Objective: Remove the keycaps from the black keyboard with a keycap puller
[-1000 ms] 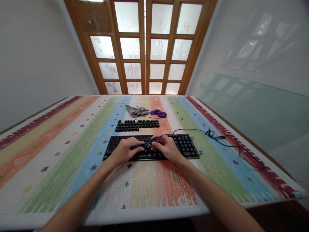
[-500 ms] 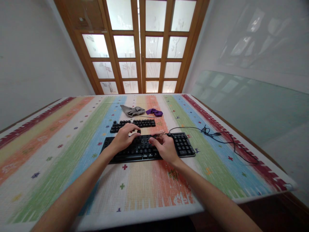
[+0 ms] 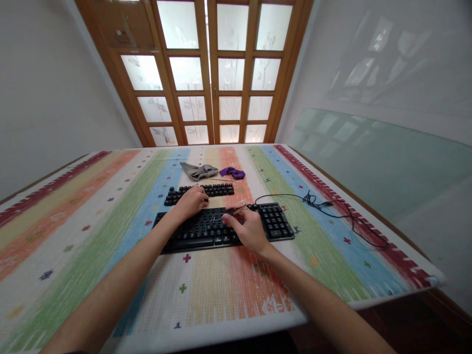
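Observation:
A black keyboard (image 3: 197, 242) lies on the striped cloth, with many keycaps off its upper left and middle part. Behind it, loose black keycaps (image 3: 221, 189) stand in rows. My left hand (image 3: 193, 201) is over the near edge of these rows, its fingers closed on a small black keycap (image 3: 206, 199), partly hidden. Above the middle of the keyboard, my right hand (image 3: 249, 226) is closed, thumb against fingers, around a thin tool (image 3: 240, 209) whose kind I cannot make out. A thin pale wire shape (image 3: 214, 219) shows over the bare switches left of the thumb.
Behind the keycaps lie a grey cloth (image 3: 199, 171), a purple cloth (image 3: 233, 172) and a thin rod (image 3: 217, 179). The keyboard's black cable (image 3: 313, 199) runs off to the right in loops. A striped tablecloth (image 3: 121, 236) covers the table.
My left hand has moved back from above the keyboard to the keycap rows, carrying the keycap. The right hand stays over the keyboard. The view has shifted slightly.

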Demonstrator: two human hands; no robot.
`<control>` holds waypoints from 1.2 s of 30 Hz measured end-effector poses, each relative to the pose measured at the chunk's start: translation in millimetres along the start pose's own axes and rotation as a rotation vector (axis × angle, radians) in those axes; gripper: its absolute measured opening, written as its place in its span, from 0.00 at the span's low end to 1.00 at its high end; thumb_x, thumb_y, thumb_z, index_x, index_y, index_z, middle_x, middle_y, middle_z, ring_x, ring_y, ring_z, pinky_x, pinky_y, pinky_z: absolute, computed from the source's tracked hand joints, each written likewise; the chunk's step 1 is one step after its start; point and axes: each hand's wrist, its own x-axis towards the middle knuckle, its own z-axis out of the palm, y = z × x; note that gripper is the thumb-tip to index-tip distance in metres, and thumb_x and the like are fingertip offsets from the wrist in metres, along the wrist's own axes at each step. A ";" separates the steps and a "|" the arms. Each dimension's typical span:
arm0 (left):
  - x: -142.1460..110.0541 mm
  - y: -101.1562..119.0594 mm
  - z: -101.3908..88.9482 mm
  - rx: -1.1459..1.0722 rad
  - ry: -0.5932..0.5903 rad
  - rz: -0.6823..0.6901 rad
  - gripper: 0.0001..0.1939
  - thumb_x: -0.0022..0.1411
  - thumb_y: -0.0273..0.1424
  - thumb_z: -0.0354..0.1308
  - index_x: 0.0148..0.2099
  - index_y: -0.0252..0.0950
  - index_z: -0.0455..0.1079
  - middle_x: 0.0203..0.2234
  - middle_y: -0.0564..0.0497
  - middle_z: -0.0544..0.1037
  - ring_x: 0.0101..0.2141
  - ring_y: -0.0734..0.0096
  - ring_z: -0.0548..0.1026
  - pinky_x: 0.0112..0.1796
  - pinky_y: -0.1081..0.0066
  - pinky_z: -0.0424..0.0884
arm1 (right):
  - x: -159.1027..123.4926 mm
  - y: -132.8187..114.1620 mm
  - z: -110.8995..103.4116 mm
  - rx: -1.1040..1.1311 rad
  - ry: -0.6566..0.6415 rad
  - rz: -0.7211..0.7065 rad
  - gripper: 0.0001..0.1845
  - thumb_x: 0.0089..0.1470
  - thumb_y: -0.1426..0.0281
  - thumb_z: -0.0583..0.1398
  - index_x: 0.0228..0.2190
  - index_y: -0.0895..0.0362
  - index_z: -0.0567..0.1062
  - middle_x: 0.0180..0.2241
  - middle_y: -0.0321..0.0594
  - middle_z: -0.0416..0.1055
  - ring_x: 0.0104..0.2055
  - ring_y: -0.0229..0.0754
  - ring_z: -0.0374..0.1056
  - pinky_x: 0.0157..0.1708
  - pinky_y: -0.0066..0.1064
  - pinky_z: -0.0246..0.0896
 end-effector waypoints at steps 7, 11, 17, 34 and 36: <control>-0.7 -5.4 3.3 -0.029 0.052 -0.004 0.07 0.57 0.28 0.60 0.32 0.39 0.80 0.30 0.45 0.74 0.40 0.57 0.70 0.44 0.60 0.70 | -1.0 -2.9 0.1 -0.001 -0.013 -0.013 0.14 0.55 0.61 0.64 0.37 0.59 0.77 0.27 0.43 0.78 0.29 0.45 0.75 0.33 0.35 0.69; -0.4 -6.6 3.3 -0.034 0.057 0.001 0.07 0.58 0.28 0.60 0.32 0.39 0.80 0.30 0.46 0.74 0.40 0.57 0.70 0.44 0.61 0.70 | -2.1 -3.1 -0.2 -0.033 -0.020 -0.022 0.14 0.55 0.61 0.65 0.37 0.59 0.77 0.27 0.43 0.77 0.29 0.44 0.75 0.33 0.34 0.69; 2.3 -4.1 1.8 0.018 0.001 -0.055 0.06 0.58 0.28 0.60 0.35 0.35 0.80 0.33 0.44 0.74 0.42 0.57 0.69 0.45 0.61 0.68 | -2.9 -1.6 0.7 -0.042 -0.030 -0.045 0.13 0.55 0.61 0.65 0.37 0.59 0.77 0.27 0.41 0.77 0.29 0.42 0.75 0.32 0.32 0.69; -0.4 -3.7 2.1 0.028 0.027 -0.068 0.07 0.60 0.28 0.60 0.38 0.35 0.79 0.34 0.45 0.74 0.42 0.57 0.70 0.45 0.61 0.69 | -4.1 -2.7 1.9 -0.049 -0.065 -0.048 0.11 0.55 0.64 0.65 0.37 0.58 0.77 0.26 0.39 0.77 0.28 0.42 0.74 0.31 0.32 0.67; -0.7 -2.3 1.1 0.036 0.024 -0.066 0.07 0.60 0.28 0.60 0.38 0.35 0.79 0.34 0.45 0.74 0.42 0.56 0.70 0.46 0.61 0.69 | -4.0 -3.5 2.2 -0.049 -0.065 -0.045 0.11 0.55 0.63 0.65 0.37 0.58 0.77 0.26 0.39 0.77 0.28 0.42 0.74 0.31 0.32 0.67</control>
